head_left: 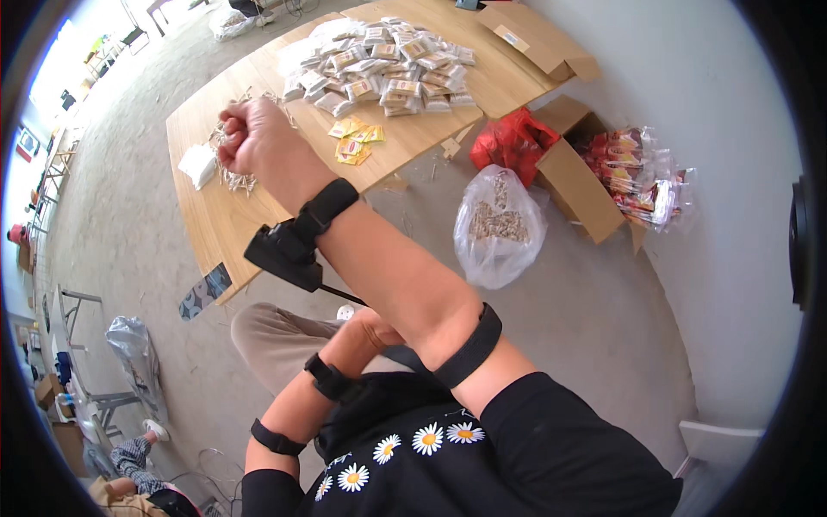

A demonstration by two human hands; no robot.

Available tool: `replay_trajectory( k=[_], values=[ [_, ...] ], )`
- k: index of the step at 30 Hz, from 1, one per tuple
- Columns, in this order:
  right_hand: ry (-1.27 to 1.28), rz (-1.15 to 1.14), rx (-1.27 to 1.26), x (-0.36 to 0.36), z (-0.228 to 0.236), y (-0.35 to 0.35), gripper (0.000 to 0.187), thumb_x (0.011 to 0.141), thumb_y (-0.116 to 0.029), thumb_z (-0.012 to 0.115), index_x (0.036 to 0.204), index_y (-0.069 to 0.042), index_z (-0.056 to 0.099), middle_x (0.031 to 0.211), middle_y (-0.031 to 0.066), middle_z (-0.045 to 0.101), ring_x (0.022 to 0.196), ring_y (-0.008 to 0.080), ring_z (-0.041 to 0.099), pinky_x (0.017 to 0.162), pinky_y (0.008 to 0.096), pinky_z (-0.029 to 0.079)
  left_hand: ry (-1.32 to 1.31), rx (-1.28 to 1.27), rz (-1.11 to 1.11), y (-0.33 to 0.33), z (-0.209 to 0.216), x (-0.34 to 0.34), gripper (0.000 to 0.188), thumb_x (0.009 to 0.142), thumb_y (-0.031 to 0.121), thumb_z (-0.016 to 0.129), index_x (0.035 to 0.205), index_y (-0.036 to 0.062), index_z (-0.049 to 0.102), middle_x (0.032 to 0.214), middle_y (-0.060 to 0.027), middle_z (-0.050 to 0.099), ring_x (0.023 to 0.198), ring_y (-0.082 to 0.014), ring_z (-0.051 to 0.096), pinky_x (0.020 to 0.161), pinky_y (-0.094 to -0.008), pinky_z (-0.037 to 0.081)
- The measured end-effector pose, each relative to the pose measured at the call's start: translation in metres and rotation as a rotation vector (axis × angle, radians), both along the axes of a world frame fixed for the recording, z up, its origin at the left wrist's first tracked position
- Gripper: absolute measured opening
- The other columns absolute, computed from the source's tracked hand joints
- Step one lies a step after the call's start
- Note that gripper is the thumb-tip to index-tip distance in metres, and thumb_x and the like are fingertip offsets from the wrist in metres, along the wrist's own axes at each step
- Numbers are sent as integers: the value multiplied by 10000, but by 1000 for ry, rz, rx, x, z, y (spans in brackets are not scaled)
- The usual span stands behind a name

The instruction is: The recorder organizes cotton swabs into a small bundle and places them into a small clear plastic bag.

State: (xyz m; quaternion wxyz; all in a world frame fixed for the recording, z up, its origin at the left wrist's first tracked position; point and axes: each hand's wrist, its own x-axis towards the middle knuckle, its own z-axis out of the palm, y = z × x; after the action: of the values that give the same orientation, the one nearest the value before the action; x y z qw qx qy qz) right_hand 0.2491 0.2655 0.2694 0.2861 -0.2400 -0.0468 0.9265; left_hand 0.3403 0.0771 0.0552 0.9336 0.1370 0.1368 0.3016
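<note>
My right arm reaches across to the left, over the wooden table. My right hand is closed in a fist above a scatter of thin pale sticks; what it holds, if anything, is hidden. Beside it lies a white packet. To its right are several small yellow sachets. Farther back rises a big heap of small transparent packets with pale contents. My left hand is low at my lap, partly behind my right forearm, with its fingers hidden.
A patterned phone-like slab sticks out over the table's near left corner. On the floor to the right stand a transparent bag of small pale pieces, a red bag and an open carton with wrapped packs. Another person's leg shows lower left.
</note>
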Motion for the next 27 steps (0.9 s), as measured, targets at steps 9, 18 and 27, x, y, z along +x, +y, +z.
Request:
replay_trajectory(
  k=[9,18,27],
  values=[
    [25,96,128,-25,24,-37,173,874,-191,558,723,-106,553,546,-41,422,414,105,327,532,346,378,352,650,182,6,-11,-37,347,902,222,637,1131,-36,599,1111,-119,642,1032,-180,601,914,-319,475],
    [102,113,89,-23,9,-26,147,911,-194,595,831,-79,550,564,-33,451,452,111,321,663,357,399,81,667,165,2,15,-33,355,931,222,599,1206,-1,567,1192,-89,614,1075,-179,580,939,-343,460],
    [104,97,69,-16,26,-10,156,912,-172,590,846,-33,562,592,14,466,499,139,360,707,374,417,-431,483,-58,10,52,-3,367,951,236,568,1245,16,557,1235,-47,602,1088,-175,571,910,-364,469]
  ],
)
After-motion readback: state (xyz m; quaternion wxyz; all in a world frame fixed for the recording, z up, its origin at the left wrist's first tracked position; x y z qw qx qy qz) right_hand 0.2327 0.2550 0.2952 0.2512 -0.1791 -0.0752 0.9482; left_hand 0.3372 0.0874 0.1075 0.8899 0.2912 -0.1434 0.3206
